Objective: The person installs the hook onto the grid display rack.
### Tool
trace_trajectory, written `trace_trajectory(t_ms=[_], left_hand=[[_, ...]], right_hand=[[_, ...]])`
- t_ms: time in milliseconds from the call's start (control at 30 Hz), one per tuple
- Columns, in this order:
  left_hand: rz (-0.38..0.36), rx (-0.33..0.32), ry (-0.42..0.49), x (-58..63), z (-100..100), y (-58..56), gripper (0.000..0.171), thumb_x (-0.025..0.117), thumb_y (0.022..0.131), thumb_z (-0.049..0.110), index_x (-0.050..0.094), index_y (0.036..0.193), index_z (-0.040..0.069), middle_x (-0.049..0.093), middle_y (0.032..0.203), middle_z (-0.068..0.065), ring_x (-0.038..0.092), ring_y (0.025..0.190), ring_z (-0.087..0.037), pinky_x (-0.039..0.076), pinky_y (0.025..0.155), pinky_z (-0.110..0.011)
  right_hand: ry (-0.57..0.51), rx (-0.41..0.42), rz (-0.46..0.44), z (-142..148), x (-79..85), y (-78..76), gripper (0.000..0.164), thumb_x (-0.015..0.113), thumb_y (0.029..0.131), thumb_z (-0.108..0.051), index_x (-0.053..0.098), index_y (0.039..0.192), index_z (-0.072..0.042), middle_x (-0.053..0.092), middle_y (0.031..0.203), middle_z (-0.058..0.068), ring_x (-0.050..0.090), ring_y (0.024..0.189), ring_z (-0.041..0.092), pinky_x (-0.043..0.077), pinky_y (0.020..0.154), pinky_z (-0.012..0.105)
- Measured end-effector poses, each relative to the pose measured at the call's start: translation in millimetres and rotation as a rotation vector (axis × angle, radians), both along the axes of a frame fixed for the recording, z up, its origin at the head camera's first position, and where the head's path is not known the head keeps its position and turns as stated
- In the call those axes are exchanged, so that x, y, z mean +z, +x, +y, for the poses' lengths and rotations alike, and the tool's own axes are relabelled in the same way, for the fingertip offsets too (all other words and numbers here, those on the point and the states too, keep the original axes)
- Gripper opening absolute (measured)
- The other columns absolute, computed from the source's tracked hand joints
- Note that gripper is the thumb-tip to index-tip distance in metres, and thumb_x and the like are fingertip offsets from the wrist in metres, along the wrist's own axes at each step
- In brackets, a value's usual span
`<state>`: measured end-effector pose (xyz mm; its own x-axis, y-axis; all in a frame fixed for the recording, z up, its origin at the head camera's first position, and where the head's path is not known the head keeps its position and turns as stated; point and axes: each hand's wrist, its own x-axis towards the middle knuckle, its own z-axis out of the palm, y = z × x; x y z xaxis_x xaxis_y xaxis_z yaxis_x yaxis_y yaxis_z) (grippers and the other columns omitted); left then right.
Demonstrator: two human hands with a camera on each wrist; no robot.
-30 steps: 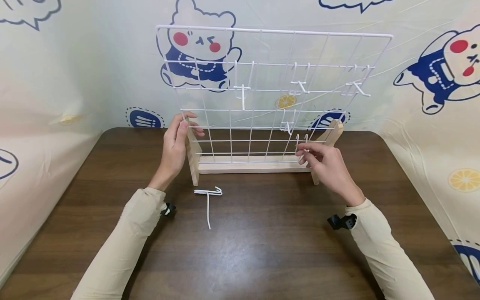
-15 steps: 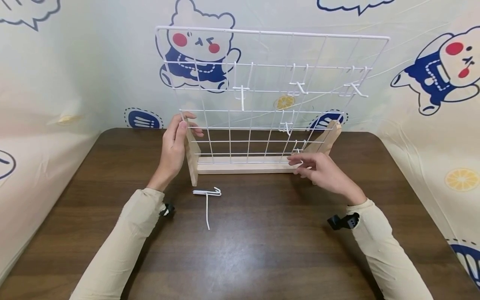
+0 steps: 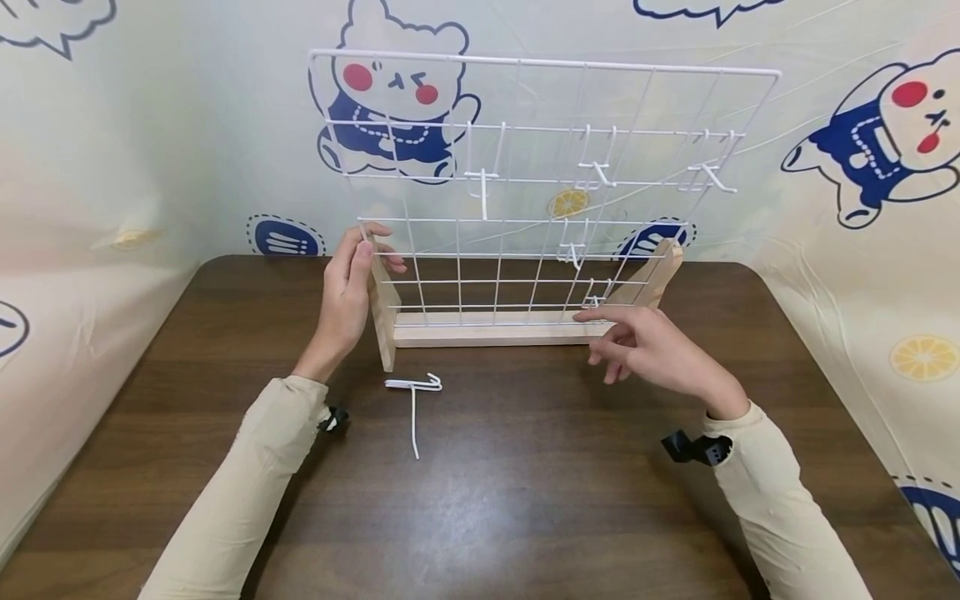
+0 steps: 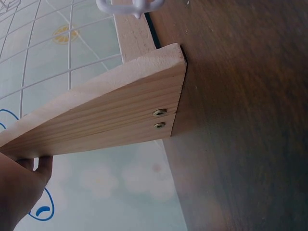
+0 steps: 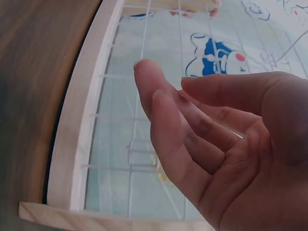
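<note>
Head view: left hand (image 3: 347,292) holds rack (image 3: 382,308); right hand (image 3: 652,350) empty.

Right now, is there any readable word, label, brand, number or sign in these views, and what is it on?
None: no readable text in any view.
The backdrop carries only cartoon bears, lemon slices and blank speech bubbles.
The white wire grid, its wooden stand and the loose hook on the table bear no markings.
</note>
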<state>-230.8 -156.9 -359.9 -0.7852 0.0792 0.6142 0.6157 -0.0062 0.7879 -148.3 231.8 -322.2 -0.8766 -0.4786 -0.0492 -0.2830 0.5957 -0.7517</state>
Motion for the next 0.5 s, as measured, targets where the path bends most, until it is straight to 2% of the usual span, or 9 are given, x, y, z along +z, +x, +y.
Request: trace_trajectory(t_ms=[133,267,400,500], left_hand=[[0.005,0.012,-0.011,0.9,0,0.7,0.036,0.035,0.109,0.020,0.052,0.128,-0.005,0.062,0.099,-0.031,0.065,0.088,-0.037,0.052,0.085,-0.035],[0.000,0.017,-0.017,1.3,0,1.4,0.036,0.035,0.109,0.022,0.053,0.128,-0.003,0.063,0.099,-0.029,0.066,0.088,-0.033,0.052,0.085,-0.033],[-0.012,0.007,-0.010,1.5,0,1.7,0.034,0.035,0.108,0.019,0.053,0.128,-0.002,0.060,0.101,-0.034,0.066,0.089,-0.033,0.053,0.085,-0.033],[-0.021,0.005,-0.012,8.8,3,8.3,0.034,0.034,0.108,0.016,0.052,0.127,-0.005,0.057,0.102,-0.039,0.064,0.089,-0.039,0.052,0.086,-0.035]], right_hand=[[0.011,0.019,-0.014,-8,4.9,6.9,0.042,0.060,0.098,-0.003,0.056,0.138,-0.013,0.072,0.083,0.003,0.070,0.061,0.027,0.057,0.056,0.036],[0.026,0.044,-0.003,-15,6.7,12.5,0.040,0.060,0.097,-0.003,0.057,0.136,-0.012,0.073,0.085,0.001,0.069,0.060,0.020,0.057,0.057,0.034],[0.037,0.067,0.020,-20,5.7,14.9,0.037,0.061,0.097,-0.004,0.059,0.133,-0.011,0.073,0.083,-0.002,0.068,0.060,0.015,0.057,0.057,0.033],[0.034,0.085,0.043,-23,2.6,15.1,0.036,0.062,0.097,-0.005,0.060,0.132,-0.010,0.072,0.080,-0.004,0.068,0.060,0.013,0.056,0.057,0.033]])
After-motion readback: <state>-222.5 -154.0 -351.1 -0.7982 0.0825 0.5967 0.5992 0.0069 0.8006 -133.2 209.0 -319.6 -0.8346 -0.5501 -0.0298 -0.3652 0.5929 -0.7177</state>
